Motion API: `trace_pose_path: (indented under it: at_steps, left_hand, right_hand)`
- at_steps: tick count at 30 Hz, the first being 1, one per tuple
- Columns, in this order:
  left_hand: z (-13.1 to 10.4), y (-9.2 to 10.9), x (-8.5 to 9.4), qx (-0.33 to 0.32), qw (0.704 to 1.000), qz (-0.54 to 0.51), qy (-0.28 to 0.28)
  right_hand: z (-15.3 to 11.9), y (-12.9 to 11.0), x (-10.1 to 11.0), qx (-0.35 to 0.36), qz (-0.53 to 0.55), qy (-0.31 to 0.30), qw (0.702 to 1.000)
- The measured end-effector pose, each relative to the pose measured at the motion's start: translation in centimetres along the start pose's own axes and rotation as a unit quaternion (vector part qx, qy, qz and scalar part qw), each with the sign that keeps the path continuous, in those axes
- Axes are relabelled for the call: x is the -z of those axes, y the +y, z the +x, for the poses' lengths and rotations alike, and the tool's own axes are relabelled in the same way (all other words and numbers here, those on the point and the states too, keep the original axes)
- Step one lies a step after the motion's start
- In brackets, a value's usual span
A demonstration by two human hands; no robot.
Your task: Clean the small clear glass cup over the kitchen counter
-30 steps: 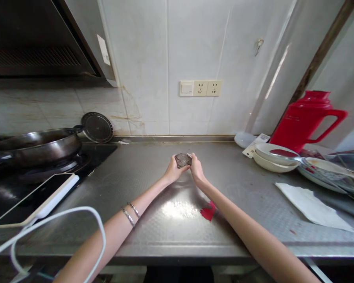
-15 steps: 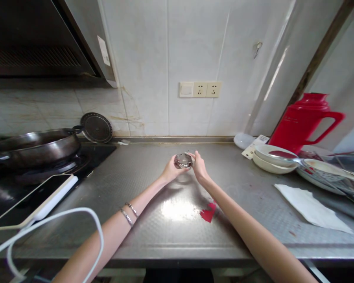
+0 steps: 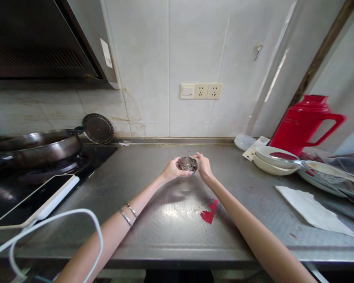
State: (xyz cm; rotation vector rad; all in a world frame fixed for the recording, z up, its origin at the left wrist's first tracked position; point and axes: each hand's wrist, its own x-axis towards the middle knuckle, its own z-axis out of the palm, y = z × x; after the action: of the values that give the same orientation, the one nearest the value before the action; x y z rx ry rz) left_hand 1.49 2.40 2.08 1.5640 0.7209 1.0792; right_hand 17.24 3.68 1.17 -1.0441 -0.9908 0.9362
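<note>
My left hand [image 3: 171, 169] is closed around the left side of a small clear glass cup [image 3: 187, 164]. Its round rim faces up toward me, and the cup is above the steel counter. My right hand [image 3: 204, 166] is closed against the cup's right side, fingers pointing away from me. Something small and pale shows between those fingers and the glass; I cannot make out what it is. On the counter, nearer to me, lies a ragged red scrap [image 3: 209, 212].
To the left a steel pan [image 3: 38, 147] sits on the stove, with a phone [image 3: 32, 202] and a looping white cable [image 3: 76, 211] nearer. At right stand a red thermos [image 3: 301, 125], stacked bowls [image 3: 273, 167] and a white paper sheet [image 3: 312, 210].
Both hands and the cup have shifted slightly right and nearer to me. The right fingers have moved along the cup's side. The whole view has tipped a little.
</note>
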Motion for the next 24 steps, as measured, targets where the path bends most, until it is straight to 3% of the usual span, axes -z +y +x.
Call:
trace_pose_path:
  at_steps: [7, 13, 19, 24]
  left_hand:
    - [0.0, -0.1, -0.2, 0.005, 0.999, -0.017, -0.035]
    - [0.4, -0.9, 0.3, -0.026, 0.998, 0.021, -0.051]
    - [0.1, -1.1, 0.0, -0.048, 0.995, 0.086, -0.032]
    - [-0.6, -0.1, -0.5, -0.078, 0.969, 0.231, 0.033]
  right_hand:
    - [-0.7, -0.5, -0.7, -0.049, 0.026, -0.044, 0.998]
    - [-1.8, -1.6, -1.3, -0.103, 0.109, -0.12, 0.981]
    - [-1.9, -1.1, -1.4, -0.09, 0.112, -0.1, 0.985]
    - [-1.6, 0.1, -1.4, -0.06, 0.101, -0.081, 0.99]
